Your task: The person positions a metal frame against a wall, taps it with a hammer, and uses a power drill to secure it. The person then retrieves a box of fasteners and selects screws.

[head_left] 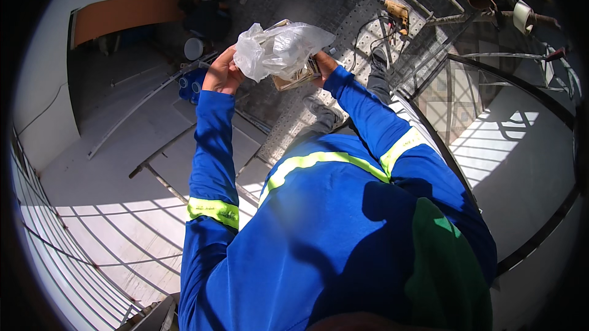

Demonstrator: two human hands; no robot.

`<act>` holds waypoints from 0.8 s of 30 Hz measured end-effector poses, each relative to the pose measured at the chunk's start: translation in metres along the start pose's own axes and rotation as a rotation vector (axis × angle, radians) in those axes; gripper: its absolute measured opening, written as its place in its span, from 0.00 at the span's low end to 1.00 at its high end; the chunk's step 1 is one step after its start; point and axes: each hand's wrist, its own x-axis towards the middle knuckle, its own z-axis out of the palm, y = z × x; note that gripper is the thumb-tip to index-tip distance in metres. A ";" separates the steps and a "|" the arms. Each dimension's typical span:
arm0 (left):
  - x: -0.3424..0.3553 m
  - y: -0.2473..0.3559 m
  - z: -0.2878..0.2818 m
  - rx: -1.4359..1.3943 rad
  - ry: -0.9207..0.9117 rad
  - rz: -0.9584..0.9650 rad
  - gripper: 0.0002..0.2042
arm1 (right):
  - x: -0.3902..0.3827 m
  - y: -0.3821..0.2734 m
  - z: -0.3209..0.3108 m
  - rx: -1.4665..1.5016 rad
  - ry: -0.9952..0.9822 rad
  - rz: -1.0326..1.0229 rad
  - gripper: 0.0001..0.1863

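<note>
In front of me, my hands hold up a crumpled clear plastic bag [288,42] with a small open cardboard box [288,84] under it. My left hand [224,74] is closed at the bag's left side, with its fingertips partly hidden. On the other side, my right hand [325,66] grips the right end of the box, its fingers mostly behind it. Light brown pieces show at the box's open edge, too small to name. The bag covers most of the box's top.
A yellow power drill [397,15] with a black cord lies on the perforated metal plank [374,30] under my feet. Metal bars and a dark frame [521,73] stand at the right. Blue containers [192,85] and a white bucket [194,49] are at the left.
</note>
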 end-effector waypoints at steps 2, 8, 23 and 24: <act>-0.005 -0.003 -0.004 -0.074 -0.013 0.005 0.18 | -0.002 -0.005 0.009 0.014 -0.005 -0.011 0.39; -0.017 -0.010 -0.021 -0.163 -0.111 0.109 0.23 | -0.015 -0.020 0.044 -0.074 -0.100 -0.059 0.39; -0.037 -0.003 0.009 0.095 -0.063 0.375 0.17 | -0.009 -0.019 0.042 0.083 -0.169 -0.033 0.33; -0.039 -0.003 0.015 0.212 -0.017 0.452 0.15 | -0.009 -0.019 0.040 0.062 -0.096 -0.026 0.32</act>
